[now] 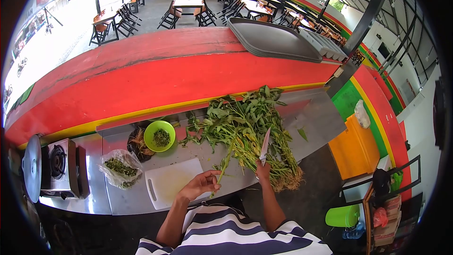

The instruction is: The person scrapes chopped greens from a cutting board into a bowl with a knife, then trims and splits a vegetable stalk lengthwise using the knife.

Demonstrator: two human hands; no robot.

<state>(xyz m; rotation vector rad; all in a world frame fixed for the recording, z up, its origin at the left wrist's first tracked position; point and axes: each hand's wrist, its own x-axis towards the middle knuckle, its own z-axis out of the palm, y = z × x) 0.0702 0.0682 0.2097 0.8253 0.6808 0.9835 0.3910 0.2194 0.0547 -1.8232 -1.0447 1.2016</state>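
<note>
head camera view: the left hand (203, 185) pinches a green stem (225, 164) between thumb and fingers, and the right hand (263, 172) is wrapped around the handle of a knife (265, 144), its blade pointing up and away from the body. the big pile of leafy greens (255, 123) lies on the metal desk (94, 184), just beyond and beside both hands, with its roots (289, 179) reaching over the near edge. that overhang seems the weakest spot: a sleeve or forearm brushing the roots could drag part of the pile to the floor (311, 170). the blade is right against the tangled stalks, so it might snag, or slip toward the left hand if both hands closed in at once (the gap between them is modest). the white cutting board (184, 174) sits near the front edge, beside the left wrist, and a careless elbow could nudge it. farther left, the green bowl (150, 137) and the plastic bag (120, 167) of chopped leaves limit a wide sweep, with the stove (59, 163) beyond them. the red wall (188, 78) closes off the far side. room for moving looks best to the right of the pile, where the metal runs on around a loose leaf (302, 134), and upward, above the greens.
</note>
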